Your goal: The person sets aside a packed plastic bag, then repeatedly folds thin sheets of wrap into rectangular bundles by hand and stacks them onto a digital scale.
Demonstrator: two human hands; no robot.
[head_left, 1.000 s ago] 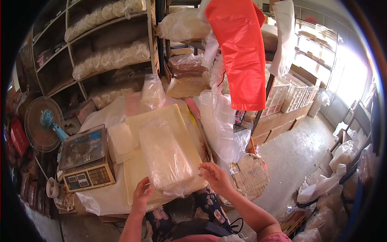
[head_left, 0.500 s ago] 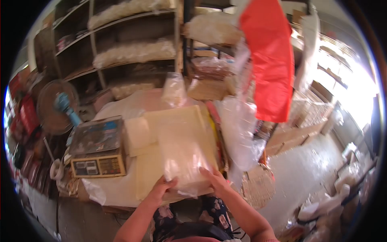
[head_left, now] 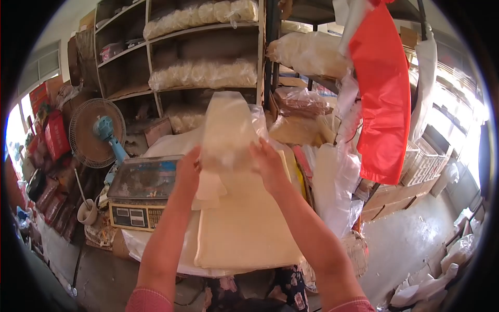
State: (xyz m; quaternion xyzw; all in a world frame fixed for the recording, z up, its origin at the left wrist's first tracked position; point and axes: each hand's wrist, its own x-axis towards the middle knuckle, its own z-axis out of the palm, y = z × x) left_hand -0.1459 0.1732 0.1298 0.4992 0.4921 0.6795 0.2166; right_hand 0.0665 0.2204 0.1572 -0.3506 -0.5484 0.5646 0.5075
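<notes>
A translucent plastic bag [head_left: 227, 127], slightly blurred, spans the space between my hands over the far part of the table. At its lower left corner, my left hand [head_left: 189, 164] is closed with the thumb side against the edge. My right hand [head_left: 267, 162] pinches the opposite corner, its fingers bent. Beneath and nearer to me lies a flat pile of cream sheets [head_left: 247, 229]. A smaller cream piece [head_left: 210, 188] rests on the pile's left side, partly behind my left forearm.
Left of the pile stands a scale [head_left: 138, 217] with a covered top. Beyond it are a fan [head_left: 99, 132] and a white pot [head_left: 87, 212]. Shelves [head_left: 205, 34] with bagged goods rise behind the table. Red sheeting [head_left: 382, 99] hangs at right, above a white crate [head_left: 423, 164].
Both hands have moved forward, away from my body, carrying the plastic bag from the near edge to the far part of the table. The cream pile is now uncovered. The view has shifted left.
</notes>
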